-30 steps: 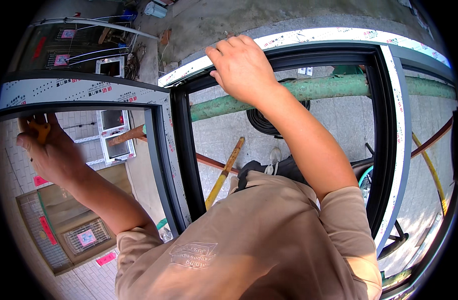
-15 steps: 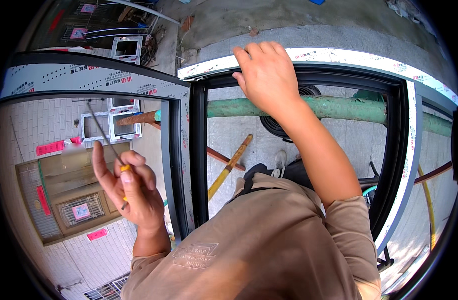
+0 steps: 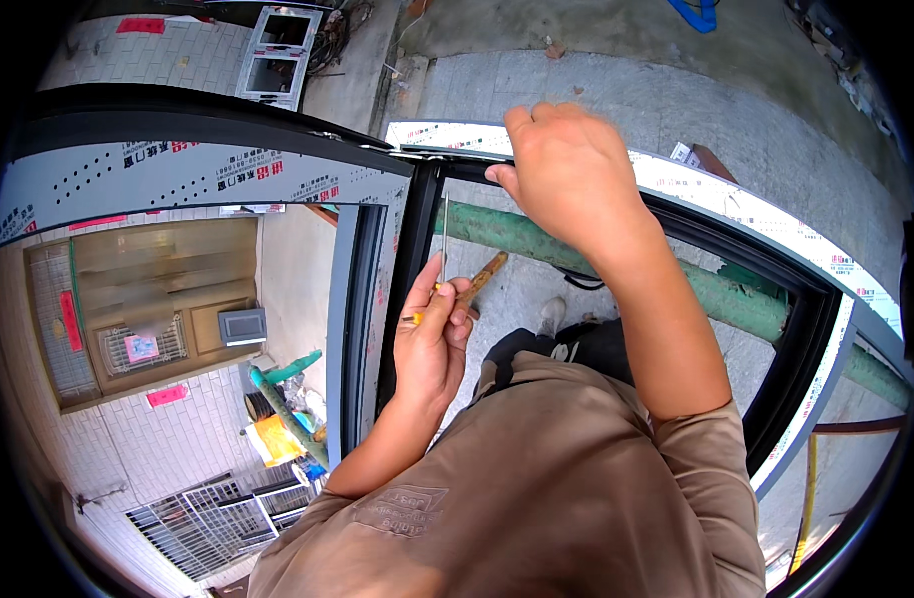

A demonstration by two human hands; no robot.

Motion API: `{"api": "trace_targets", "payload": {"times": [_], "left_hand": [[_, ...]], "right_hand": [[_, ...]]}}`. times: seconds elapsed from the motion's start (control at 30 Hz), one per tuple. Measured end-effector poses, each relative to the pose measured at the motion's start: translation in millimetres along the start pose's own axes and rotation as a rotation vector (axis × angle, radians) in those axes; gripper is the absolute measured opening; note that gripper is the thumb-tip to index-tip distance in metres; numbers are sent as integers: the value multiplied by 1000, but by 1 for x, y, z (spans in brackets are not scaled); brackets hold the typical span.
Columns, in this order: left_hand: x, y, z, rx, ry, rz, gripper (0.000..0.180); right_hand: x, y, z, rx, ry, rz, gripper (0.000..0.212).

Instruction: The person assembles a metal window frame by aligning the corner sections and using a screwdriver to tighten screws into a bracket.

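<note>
- My left hand [image 3: 432, 334] pinches a thin screwdriver [image 3: 444, 239] between thumb and fingers, its slim metal shaft pointing straight up along the dark window frame [image 3: 412, 249].
- The shaft's tip reaches nearly to the frame's upper corner, where the upright post meets the top rail.
- My right hand [image 3: 567, 169] grips that top rail just beside the corner, fingers curled over its far edge and pressed down on it.
- A wooden handle [image 3: 482, 279] shows just past my left fingers, slanting up inside the frame's opening; I cannot tell whether my hand touches it.
- Behind the frame's opening runs a green pipe [image 3: 716, 294], crossing from the post toward the frame's right side.
- White protective film with red print [image 3: 178, 174] covers the frame's left top rail.
- Left of the post, through the other opening, a tiled wall [image 3: 153, 439] falls away far below, with a barred window [image 3: 128, 344] set in it.
- Beyond the top rail lies a grey concrete surface [image 3: 656, 70].
- My tan shirt [image 3: 537, 488] fills the space below the frame.
</note>
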State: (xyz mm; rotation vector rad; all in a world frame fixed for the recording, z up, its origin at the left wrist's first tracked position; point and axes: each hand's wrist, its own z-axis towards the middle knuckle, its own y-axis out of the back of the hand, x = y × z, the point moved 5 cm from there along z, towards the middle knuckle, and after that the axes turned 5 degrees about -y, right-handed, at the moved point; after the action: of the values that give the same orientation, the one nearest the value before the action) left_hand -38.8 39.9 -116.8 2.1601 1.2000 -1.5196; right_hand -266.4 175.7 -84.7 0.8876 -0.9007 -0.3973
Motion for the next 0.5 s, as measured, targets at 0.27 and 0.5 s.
{"api": "trace_targets", "payload": {"times": [0.27, 0.5], "left_hand": [[6, 2, 39, -1, -228, 72, 41], [19, 6, 53, -46, -256, 80, 39]], "right_hand": [[7, -9, 14, 126, 74, 28, 41], [9, -8, 17, 95, 96, 6, 41]]}}
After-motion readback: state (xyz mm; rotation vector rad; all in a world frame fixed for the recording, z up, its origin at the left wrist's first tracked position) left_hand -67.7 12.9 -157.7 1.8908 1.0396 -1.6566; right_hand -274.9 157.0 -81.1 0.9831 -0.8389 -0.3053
